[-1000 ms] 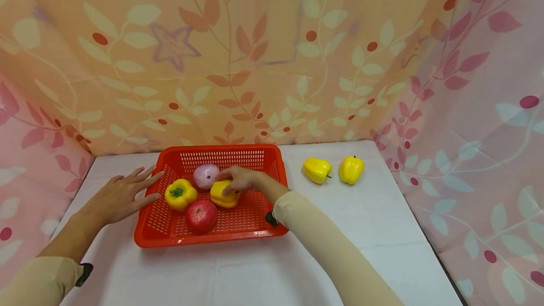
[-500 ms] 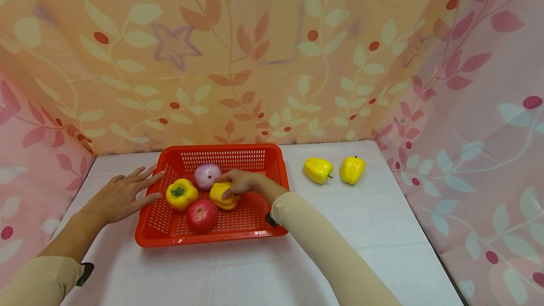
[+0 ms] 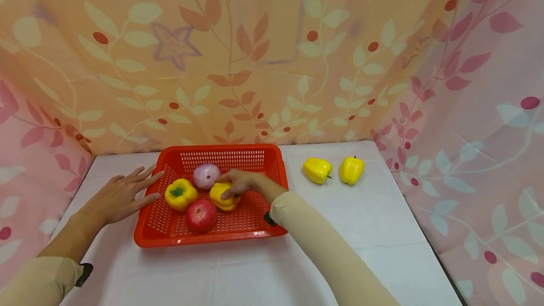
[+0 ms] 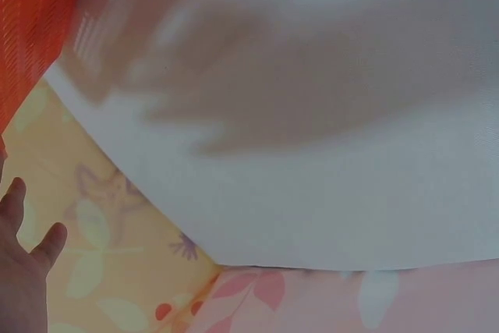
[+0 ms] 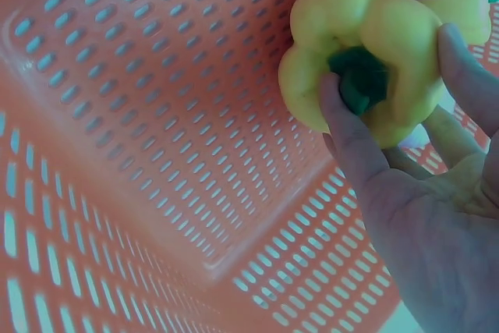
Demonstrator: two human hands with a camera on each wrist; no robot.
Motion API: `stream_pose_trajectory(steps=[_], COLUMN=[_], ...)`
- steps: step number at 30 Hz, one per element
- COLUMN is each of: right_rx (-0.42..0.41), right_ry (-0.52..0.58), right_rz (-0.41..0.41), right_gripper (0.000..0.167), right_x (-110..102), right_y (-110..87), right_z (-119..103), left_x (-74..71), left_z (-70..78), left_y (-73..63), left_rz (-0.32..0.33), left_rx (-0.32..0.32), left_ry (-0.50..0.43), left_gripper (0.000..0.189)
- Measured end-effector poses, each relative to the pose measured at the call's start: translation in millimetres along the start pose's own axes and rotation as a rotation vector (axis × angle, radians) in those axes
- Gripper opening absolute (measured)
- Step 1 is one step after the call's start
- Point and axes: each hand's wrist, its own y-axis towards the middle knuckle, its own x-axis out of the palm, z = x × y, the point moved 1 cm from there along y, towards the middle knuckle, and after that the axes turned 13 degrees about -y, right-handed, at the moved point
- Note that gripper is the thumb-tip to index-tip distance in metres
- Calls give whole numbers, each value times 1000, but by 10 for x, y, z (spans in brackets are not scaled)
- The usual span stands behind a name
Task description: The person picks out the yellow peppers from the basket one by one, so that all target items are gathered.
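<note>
Inside the red plastic basket, my right hand grips a yellow bell pepper from above. In the right wrist view, fingers and thumb of the right hand lie around that bell pepper, with one digit by its green stem. A second yellow bell pepper, a round red fruit and a round purple vegetable lie close by in the basket. My left hand is spread with straight fingers at the basket's left rim; whether it touches is unclear.
Two more yellow bell peppers lie on the white tabletop right of the basket. A floral curtain hangs behind the table and along both sides.
My right hand has dipped slightly, its fingers settling on the bell pepper, which has shifted a little. The left hand and the basket stay in place.
</note>
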Motion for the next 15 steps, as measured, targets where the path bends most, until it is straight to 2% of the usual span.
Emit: stream_pose_trajectory(steps=[7,15], right_rx=[17,-40], right_ry=[8,-1], right_rz=[7,52], right_gripper=[58,59], right_x=[-29,-192], right_y=[-57,-195], right_z=[34,54], left_x=[19,4], left_z=[-7,-5], left_y=[-13,5], left_rz=[-2,0], left_rx=[1,6], left_ry=[1,1], left_gripper=[75,74])
